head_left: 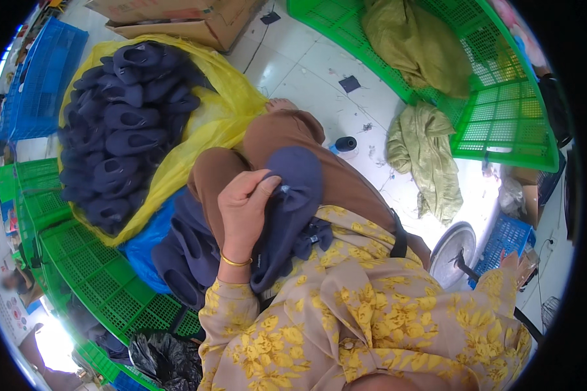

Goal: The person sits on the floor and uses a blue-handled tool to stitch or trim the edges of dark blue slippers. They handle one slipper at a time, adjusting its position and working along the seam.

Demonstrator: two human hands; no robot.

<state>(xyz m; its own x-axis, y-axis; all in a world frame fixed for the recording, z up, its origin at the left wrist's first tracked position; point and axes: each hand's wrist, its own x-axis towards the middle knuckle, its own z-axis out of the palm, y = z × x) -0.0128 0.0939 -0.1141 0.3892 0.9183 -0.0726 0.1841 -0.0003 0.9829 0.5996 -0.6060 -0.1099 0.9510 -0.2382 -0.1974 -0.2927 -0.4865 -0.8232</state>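
Observation:
My left hand (244, 201), with a gold bangle at its wrist, pinches thumb and fingers together on a dark blue soft slipper (298, 171) above my lap. A small pale bit shows on the slipper beside my thumb. Under and beside this hand, more dark blue slippers (184, 251) lie against my legs. A small bunched dark blue piece (313, 240) rests on my patterned shirt, right of the held slipper. My right hand does not show; only patterned cloth is seen on that side.
A yellow bag (209, 127) heaped with dark blue slippers (134, 140) stands at the left, by green crates (104, 280). A green crate (502, 124) with olive cloth (417, 49) is at the far right. A dark thread cone (346, 144) and scraps lie on the floor.

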